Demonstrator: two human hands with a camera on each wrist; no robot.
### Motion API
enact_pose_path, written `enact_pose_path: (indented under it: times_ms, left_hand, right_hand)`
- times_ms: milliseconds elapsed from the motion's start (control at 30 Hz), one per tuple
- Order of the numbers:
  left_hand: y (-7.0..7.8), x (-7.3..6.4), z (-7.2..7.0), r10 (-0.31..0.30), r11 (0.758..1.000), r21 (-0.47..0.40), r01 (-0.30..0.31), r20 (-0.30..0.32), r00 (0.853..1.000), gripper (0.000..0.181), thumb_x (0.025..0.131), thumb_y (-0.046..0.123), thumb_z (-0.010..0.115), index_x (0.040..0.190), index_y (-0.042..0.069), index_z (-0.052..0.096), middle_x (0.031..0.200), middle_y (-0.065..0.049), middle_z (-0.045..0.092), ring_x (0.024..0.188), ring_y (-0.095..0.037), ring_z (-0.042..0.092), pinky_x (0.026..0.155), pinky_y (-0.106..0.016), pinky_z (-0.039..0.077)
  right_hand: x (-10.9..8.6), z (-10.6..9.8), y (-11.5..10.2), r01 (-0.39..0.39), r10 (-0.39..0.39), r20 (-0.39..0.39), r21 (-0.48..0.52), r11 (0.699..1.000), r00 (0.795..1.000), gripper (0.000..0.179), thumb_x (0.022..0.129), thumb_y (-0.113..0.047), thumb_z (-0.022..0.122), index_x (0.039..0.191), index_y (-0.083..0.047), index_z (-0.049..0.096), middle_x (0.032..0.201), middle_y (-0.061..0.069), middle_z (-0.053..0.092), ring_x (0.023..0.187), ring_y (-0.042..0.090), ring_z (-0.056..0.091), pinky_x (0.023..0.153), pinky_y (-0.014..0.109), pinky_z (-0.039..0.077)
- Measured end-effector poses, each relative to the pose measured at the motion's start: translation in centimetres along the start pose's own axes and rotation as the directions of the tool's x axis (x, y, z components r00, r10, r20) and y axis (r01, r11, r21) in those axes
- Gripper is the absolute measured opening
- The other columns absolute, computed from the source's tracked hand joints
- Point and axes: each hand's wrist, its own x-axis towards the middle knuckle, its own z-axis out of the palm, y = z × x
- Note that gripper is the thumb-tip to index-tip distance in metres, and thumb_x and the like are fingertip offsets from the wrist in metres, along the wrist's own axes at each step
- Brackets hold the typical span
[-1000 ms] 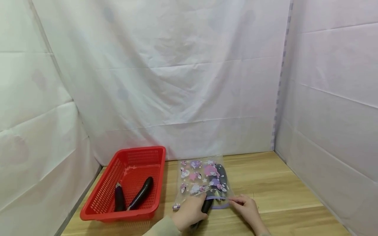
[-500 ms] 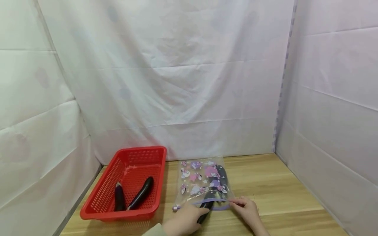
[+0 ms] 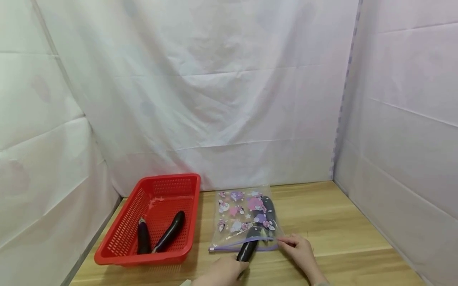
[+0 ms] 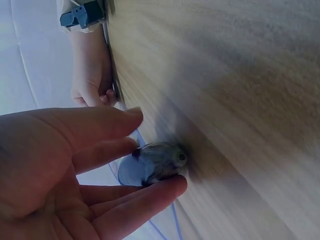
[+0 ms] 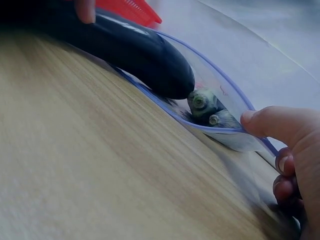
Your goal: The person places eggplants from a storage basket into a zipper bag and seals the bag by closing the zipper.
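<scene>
My left hand (image 3: 223,272) holds a dark purple eggplant (image 3: 247,250) near its stem end (image 4: 167,157), thumb on one side and fingers on the other. The eggplant's smooth far end (image 5: 175,75) lies inside the open mouth of a clear zip bag (image 3: 229,236) with pink and purple cartoon prints. With thumb and fingers, my right hand (image 3: 298,252) pinches the right end of the bag's purple zip edge (image 5: 227,82). Two more eggplants (image 3: 269,210) lie inside along the bag's right side, their stems (image 5: 200,102) toward the mouth.
A red plastic basket (image 3: 195,210) stands on the left with two eggplants (image 3: 171,230) in it. The bag lies flat on the wooden table (image 3: 322,214), its zip slider (image 3: 212,249) at the left corner. White cloth (image 3: 229,99) hangs behind and on both sides.
My left hand has slid back along the eggplant toward its near end, uncovering more of it and of the bag's mouth. My right hand has kept its place at the zip edge.
</scene>
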Motion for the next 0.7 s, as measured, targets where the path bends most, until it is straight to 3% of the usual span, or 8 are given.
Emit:
enact_pose_path:
  times_ms: [133, 233, 367, 467, 700]
  left_hand:
    - [0.1, 0.1, 0.2, 0.003, 1.0, 0.003, -0.003, -0.046, 0.999, 0.02, 0.078, 0.016, 0.077, 0.084, 0.021, 0.059, 0.062, 0.012, 0.044, 0.053, -0.005, 0.043, 0.048, -0.023, 0.037]
    - [0.2, 0.3, 0.2, 0.021, 0.997, 0.079, -0.015, -0.073, 0.997, 0.023, 0.075, 0.023, 0.079, 0.09, 0.022, 0.061, 0.063, 0.011, 0.046, 0.055, -0.005, 0.044, 0.049, -0.024, 0.037]
    - [0.2, 1.1, 0.1, -0.018, 0.991, 0.129, 0.023, -0.041, 0.999, 0.05, 0.074, 0.038, 0.079, 0.12, 0.022, 0.065, 0.095, 0.0, 0.065, 0.076, -0.01, 0.059, 0.064, -0.028, 0.048]
    - [0.1, 1.6, 0.2, -0.072, 0.991, 0.111, 0.072, -0.004, 0.997, 0.066, 0.074, 0.044, 0.078, 0.133, 0.023, 0.059, 0.12, -0.011, 0.062, 0.094, -0.017, 0.062, 0.077, -0.033, 0.051]
    - [0.0, 2.5, 0.7, -0.075, 0.988, 0.133, 0.074, 0.007, 0.997, 0.075, 0.074, 0.049, 0.077, 0.139, 0.02, 0.054, 0.115, -0.012, 0.062, 0.094, -0.018, 0.061, 0.078, -0.032, 0.05]
  right_hand:
    - [-0.1, 0.1, 0.0, 0.007, -0.007, 0.008, 0.023, 1.0, 1.0, 0.011, 0.075, -0.01, 0.081, 0.085, -0.015, 0.08, 0.066, -0.008, 0.053, 0.059, 0.006, 0.043, 0.054, 0.025, 0.037]
    - [-0.1, 0.1, 0.2, 0.01, -0.01, -0.002, 0.02, 1.0, 1.0, 0.012, 0.075, -0.009, 0.081, 0.085, -0.015, 0.079, 0.066, -0.009, 0.052, 0.059, 0.006, 0.043, 0.054, 0.025, 0.037]
    - [-0.1, 0.2, 0.3, 0.041, -0.041, -0.017, 0.004, 0.999, 0.999, 0.014, 0.072, -0.006, 0.082, 0.083, -0.014, 0.079, 0.065, -0.011, 0.052, 0.06, 0.005, 0.044, 0.055, 0.024, 0.038]
    - [-0.1, 0.4, 0.3, 0.072, -0.071, -0.024, 0.01, 0.997, 0.997, 0.015, 0.071, -0.004, 0.083, 0.083, -0.013, 0.079, 0.065, -0.012, 0.053, 0.06, 0.005, 0.045, 0.054, 0.024, 0.038]
    - [0.0, 0.5, 0.3, 0.084, -0.083, -0.043, 0.03, 0.996, 0.996, 0.015, 0.07, -0.004, 0.083, 0.081, -0.013, 0.079, 0.063, -0.012, 0.051, 0.058, 0.005, 0.043, 0.052, 0.023, 0.037]
